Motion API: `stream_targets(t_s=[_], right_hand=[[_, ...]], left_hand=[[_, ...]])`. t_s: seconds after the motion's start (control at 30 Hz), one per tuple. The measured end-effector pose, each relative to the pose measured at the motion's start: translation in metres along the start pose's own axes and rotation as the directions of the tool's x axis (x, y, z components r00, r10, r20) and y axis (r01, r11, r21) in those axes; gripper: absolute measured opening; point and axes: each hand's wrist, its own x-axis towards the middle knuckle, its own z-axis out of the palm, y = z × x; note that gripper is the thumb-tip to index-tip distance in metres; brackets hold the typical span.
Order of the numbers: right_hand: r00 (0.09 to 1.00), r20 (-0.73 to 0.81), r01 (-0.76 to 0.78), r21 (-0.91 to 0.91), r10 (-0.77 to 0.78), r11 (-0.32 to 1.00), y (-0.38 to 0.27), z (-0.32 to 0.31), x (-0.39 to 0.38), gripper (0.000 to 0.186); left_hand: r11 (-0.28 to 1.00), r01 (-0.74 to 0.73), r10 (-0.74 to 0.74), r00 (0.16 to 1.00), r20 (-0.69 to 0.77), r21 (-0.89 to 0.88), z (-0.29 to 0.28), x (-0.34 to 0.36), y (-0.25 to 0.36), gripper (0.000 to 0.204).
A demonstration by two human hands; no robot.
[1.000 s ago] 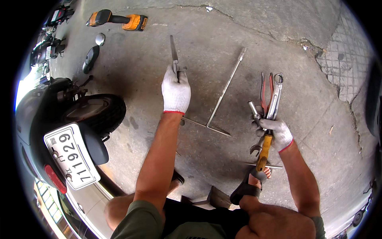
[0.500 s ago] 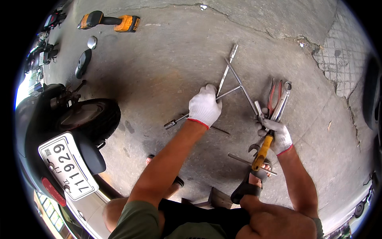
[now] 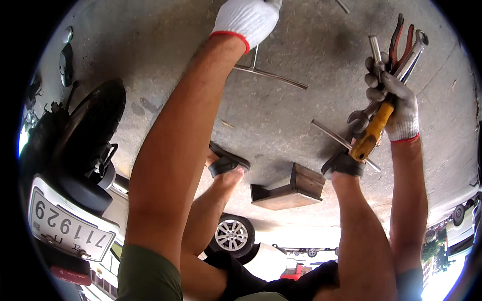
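Observation:
My left hand (image 3: 245,20) in a white red-cuffed glove is curled at the top edge, its fingers partly cut off; what it grips is hidden. Below it a steel T-bar wrench (image 3: 271,80) shows on the concrete. My gloved right hand (image 3: 399,105) is closed round a bundle: red-handled pliers (image 3: 395,42), a ring wrench (image 3: 416,47), a socket tool (image 3: 375,50), an open-end wrench (image 3: 357,118), a yellow-handled tool (image 3: 374,130) and a steel crossbar (image 3: 331,132).
A scooter (image 3: 80,150) stands at left, loose black-and-chrome parts (image 3: 66,65) beyond it. A wooden open box (image 3: 306,185) lies between and behind my sandalled feet (image 3: 344,160). A car wheel (image 3: 231,236) and parked vehicles (image 3: 454,231) show toward the rim.
The view has tipped down toward my feet. My left hand first went down onto the T-wrenches, then moved forward to the picture's top edge. My right hand still holds its bundle.

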Motion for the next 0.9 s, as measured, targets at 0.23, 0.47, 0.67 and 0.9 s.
stream_targets(t_s=[0.23, 0.47, 0.67, 0.9], right_hand=[[0.993, -0.07, -0.086, 0.057, 0.09, 0.995, 0.051, 0.055, -0.054, 0.034], [0.97, -0.172, -0.176, -0.003, 0.173, 0.984, 0.015, 0.166, -0.185, 0.032], [0.986, -0.097, -0.138, -0.025, 0.135, 0.99, -0.076, 0.214, -0.31, 0.02], [0.994, -0.065, -0.091, 0.015, 0.092, 0.996, -0.175, 0.268, -0.375, 0.016]], left_hand=[[0.856, 0.184, -0.084, 0.972, 0.221, -0.482, -0.012, -0.128, -0.008, 0.032], [0.684, 0.374, -0.281, 0.927, 0.248, -0.626, -0.066, -0.239, 0.05, 0.013], [0.84, 0.219, -0.12, 0.967, 0.224, -0.496, -0.142, -0.318, 0.176, 0.014], [0.684, 0.347, -0.084, 0.911, 0.403, -0.642, -0.204, -0.377, 0.271, 0.02]])
